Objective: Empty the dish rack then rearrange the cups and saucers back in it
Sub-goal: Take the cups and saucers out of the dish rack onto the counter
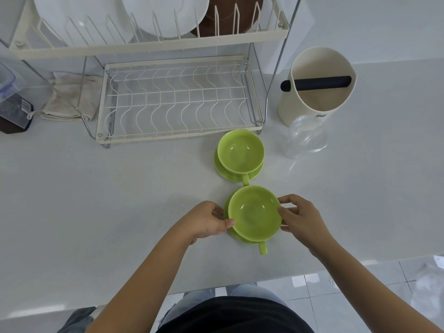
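Two green cups stand on green saucers on the white counter. The near cup (254,212) sits on its saucer (236,234), handle toward me. My left hand (209,221) pinches the saucer's left edge, thumb against the cup. My right hand (300,218) pinches the right side of the cup and saucer. The far cup (240,151) rests on its saucer (222,170) just in front of the dish rack. The rack's lower tier (177,102) holds nothing. Its upper tier (149,45) carries white plates (165,15) and a brown dish (225,18).
A cream tub with a black bar (317,85) stands right of the rack, a clear glass jar (306,138) in front of it. A folded cloth (72,97) and a clear container (12,97) lie at the left. The counter's front edge (312,267) runs near my body.
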